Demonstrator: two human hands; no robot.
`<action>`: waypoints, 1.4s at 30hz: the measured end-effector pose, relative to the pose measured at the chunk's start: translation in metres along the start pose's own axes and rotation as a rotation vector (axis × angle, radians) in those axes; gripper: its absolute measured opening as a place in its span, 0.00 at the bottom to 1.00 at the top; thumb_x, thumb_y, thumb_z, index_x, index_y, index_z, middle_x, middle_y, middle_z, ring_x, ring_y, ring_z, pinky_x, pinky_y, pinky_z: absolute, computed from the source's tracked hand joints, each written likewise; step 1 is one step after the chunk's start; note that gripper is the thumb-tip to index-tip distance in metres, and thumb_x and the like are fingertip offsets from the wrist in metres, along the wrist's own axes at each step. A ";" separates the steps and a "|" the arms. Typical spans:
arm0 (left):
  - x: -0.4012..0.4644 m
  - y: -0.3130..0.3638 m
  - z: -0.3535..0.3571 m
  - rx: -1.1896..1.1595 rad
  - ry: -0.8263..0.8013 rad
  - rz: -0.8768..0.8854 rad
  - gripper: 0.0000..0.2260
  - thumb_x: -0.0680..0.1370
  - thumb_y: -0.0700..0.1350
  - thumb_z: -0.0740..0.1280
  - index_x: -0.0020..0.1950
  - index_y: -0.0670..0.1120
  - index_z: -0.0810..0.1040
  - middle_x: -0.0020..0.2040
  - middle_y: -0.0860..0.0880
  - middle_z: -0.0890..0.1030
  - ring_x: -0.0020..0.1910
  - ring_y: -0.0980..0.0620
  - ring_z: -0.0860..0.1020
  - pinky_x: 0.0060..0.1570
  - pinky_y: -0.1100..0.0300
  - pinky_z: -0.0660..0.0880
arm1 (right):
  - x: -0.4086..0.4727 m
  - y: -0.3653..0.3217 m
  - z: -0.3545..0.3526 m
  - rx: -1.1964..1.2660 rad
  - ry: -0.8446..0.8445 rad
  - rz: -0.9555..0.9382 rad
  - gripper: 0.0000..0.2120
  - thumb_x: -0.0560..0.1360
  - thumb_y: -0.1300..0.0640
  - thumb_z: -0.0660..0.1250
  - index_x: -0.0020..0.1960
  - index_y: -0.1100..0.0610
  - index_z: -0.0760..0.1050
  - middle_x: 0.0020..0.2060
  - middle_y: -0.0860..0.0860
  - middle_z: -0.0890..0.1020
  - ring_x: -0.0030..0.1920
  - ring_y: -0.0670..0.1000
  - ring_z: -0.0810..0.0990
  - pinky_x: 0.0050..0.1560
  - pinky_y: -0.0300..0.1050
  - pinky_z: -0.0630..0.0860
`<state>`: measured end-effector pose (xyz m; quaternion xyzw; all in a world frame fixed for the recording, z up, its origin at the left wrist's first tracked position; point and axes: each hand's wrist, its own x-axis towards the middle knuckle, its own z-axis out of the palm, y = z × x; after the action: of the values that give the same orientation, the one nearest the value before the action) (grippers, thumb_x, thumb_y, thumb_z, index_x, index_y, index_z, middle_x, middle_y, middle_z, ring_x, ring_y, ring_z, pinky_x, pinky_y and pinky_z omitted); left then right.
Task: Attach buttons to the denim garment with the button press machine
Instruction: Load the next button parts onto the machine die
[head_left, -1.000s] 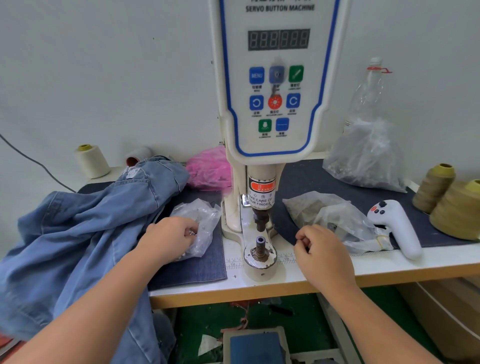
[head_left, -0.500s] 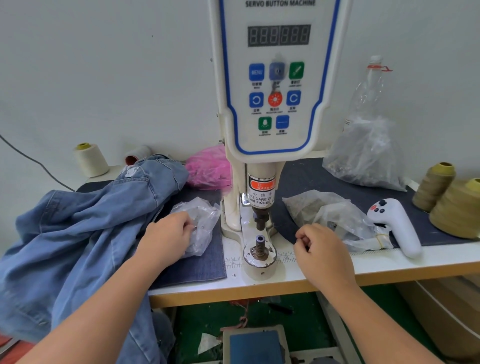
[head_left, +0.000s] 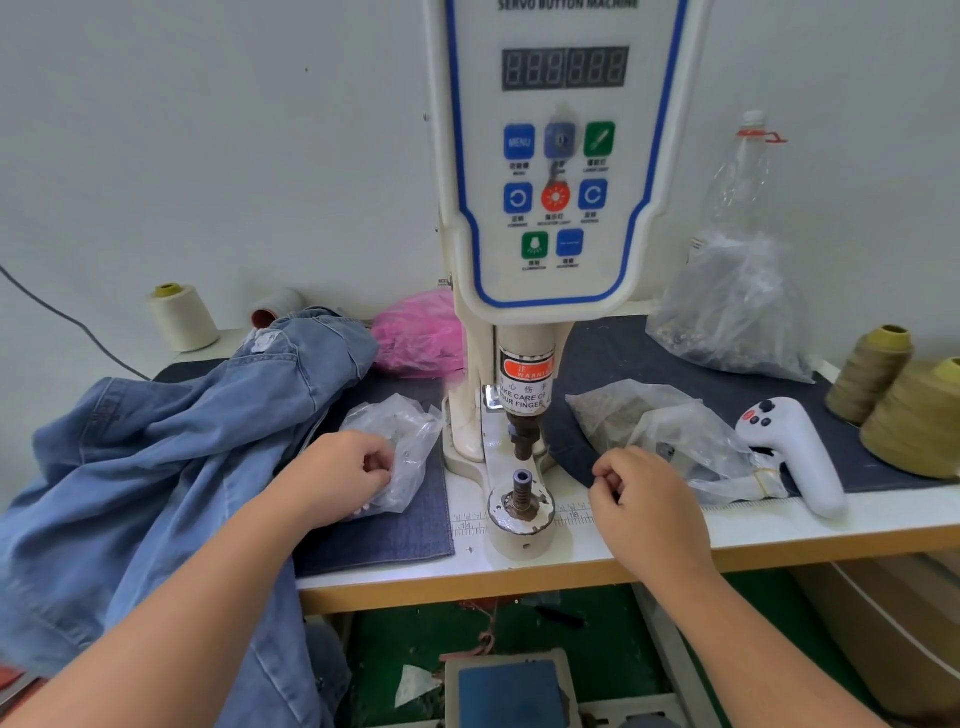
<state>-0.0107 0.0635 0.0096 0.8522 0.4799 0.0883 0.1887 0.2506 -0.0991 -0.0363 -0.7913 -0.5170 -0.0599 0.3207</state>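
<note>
Left hand (head_left: 337, 475) fingers curled against plastic bag (head_left: 402, 441); contents unclear.

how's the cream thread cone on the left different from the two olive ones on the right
The cream thread cone is pale, near-white, and stands alone at the back by the wall; the olive thread cones are dark khaki and stand together, touching, at the table's right edge. The cream cone sits on bare white tabletop, the olive ones on the dark denim mat. All three stand upright with yellowish cores on top.
</note>
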 end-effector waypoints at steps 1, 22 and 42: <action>0.000 0.000 0.001 0.010 0.018 -0.004 0.09 0.74 0.40 0.66 0.39 0.54 0.80 0.35 0.54 0.81 0.32 0.56 0.79 0.32 0.67 0.72 | 0.000 0.000 0.000 0.001 -0.001 0.000 0.03 0.74 0.59 0.67 0.44 0.53 0.79 0.34 0.42 0.74 0.38 0.43 0.72 0.33 0.33 0.62; 0.007 -0.001 0.008 0.168 0.130 -0.118 0.12 0.76 0.40 0.61 0.45 0.58 0.77 0.48 0.52 0.81 0.44 0.52 0.74 0.45 0.60 0.71 | 0.000 0.001 0.000 0.006 -0.002 0.005 0.04 0.75 0.58 0.67 0.46 0.53 0.80 0.37 0.43 0.76 0.40 0.44 0.74 0.36 0.34 0.66; -0.006 0.027 0.005 -0.396 0.423 -0.008 0.09 0.77 0.40 0.68 0.40 0.54 0.79 0.34 0.58 0.81 0.31 0.60 0.76 0.33 0.69 0.68 | 0.000 0.002 0.000 -0.020 -0.007 0.000 0.04 0.76 0.56 0.66 0.48 0.52 0.80 0.39 0.43 0.77 0.41 0.43 0.74 0.36 0.33 0.65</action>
<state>0.0094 0.0444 0.0162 0.7595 0.4854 0.3555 0.2472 0.2519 -0.0994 -0.0373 -0.7947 -0.5174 -0.0624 0.3110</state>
